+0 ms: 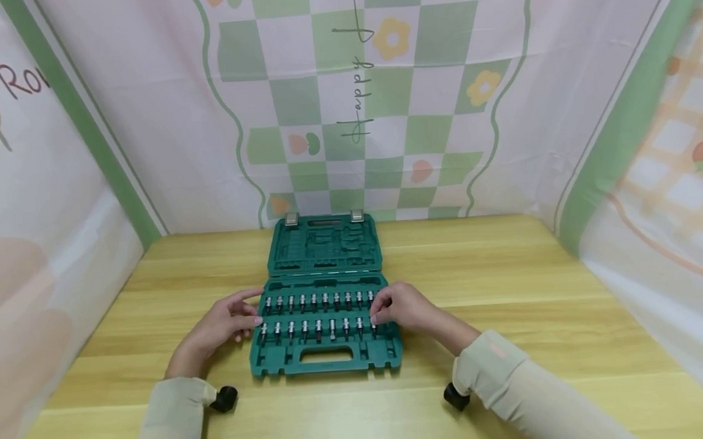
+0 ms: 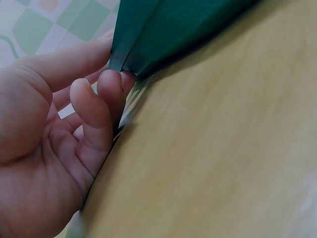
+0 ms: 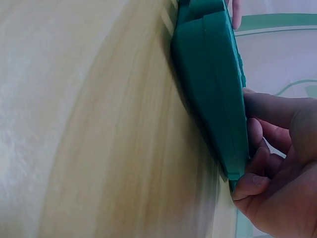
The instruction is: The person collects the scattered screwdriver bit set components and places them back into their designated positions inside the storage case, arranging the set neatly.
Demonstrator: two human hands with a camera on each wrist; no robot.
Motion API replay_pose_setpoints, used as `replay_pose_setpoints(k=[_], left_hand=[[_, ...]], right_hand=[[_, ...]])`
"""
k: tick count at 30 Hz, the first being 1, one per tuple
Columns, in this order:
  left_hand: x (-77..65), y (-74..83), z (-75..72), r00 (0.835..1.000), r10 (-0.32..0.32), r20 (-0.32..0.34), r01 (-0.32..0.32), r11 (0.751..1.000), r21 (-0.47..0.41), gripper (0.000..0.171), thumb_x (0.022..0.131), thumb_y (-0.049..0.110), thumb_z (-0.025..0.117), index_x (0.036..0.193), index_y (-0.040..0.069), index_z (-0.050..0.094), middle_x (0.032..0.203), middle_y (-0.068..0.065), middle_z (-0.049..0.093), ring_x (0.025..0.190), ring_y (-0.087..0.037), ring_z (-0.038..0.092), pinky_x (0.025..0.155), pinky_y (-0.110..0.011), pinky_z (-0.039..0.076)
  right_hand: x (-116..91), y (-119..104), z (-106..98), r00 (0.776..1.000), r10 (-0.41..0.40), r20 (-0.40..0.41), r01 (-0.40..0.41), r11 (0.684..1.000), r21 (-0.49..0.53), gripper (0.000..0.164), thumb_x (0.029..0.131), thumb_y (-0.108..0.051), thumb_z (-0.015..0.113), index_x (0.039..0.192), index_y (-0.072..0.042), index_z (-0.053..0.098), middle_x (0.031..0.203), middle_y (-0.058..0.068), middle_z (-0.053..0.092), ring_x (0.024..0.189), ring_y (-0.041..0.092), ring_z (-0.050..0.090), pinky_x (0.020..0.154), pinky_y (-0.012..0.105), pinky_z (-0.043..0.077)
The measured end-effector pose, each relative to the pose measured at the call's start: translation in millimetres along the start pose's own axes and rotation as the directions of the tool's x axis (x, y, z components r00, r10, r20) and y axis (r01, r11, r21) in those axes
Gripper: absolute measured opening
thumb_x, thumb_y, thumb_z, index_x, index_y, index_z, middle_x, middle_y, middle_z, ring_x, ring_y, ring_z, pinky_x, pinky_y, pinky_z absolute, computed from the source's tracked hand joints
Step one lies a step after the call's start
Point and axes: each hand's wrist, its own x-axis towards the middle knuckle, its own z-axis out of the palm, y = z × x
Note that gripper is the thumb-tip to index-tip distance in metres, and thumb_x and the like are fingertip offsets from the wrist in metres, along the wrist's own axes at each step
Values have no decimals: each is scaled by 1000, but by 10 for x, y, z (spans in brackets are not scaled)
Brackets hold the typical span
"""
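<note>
A green plastic case (image 1: 360, 364) lies unfolded on the wooden table, its moulded lid (image 1: 293, 246) laid back. Two rows of bit sockets (image 1: 318, 329), with silver bases and mostly dark tips, fill its lower half. At the case's left side, my left hand (image 1: 227, 321) holds the edge, the thumb over the rim and other fingers curled against the side wall. Over the right side reaches my right hand (image 1: 406, 307), thumb and forefinger pinching the bit socket (image 1: 374, 328) at the right end of the front row. The case wall hides those fingertips in the right wrist view.
Wooden table (image 1: 516, 344) surrounds the case. A patterned cloth (image 1: 392, 96) hangs behind the table's back edge, with more cloth on both sides. Black wrist cameras (image 1: 223, 399) sit at both light sleeves (image 1: 176, 411). Two latches (image 1: 357, 216) stand on the lid's far edge.
</note>
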Motion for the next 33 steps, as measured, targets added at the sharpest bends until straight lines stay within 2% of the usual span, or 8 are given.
replay_pose_setpoints(k=[11,20,24,33], left_hand=[[10,11,-34,1000,0,0,0,1000,18,62,92,10,68,148,10,41,105,-17,60,71,-25,58,55,-31,50],[-17,-23,-13,1000,7,6,-7,1000,3,62,93,10,67,148,9,40,104,-18,60,71,-26,58,55,-32,50],[-3,-37,3,1000,-6,-3,6,1000,-12,62,93,11,67,148,11,40,105,-18,60,71,-26,59,56,-32,52],[48,113,8,998,-62,-27,62,998,10,58,94,6,64,147,10,42,105,-19,59,71,-27,61,54,-35,53]], right_hand=[[21,26,27,999,-6,-33,7,1000,25,11,82,-4,77,83,-7,67,70,3,56,66,17,51,60,30,45],[-5,79,52,993,-34,-111,34,999,0,12,83,-11,78,87,-9,67,68,1,53,62,17,49,57,31,42],[11,108,49,988,-21,-152,21,1000,0,12,84,-12,77,90,-11,67,69,2,53,62,17,49,55,31,42],[107,192,-60,965,5,-261,-2,1000,13,10,87,-5,72,95,-7,67,79,4,58,72,20,53,59,33,46]])
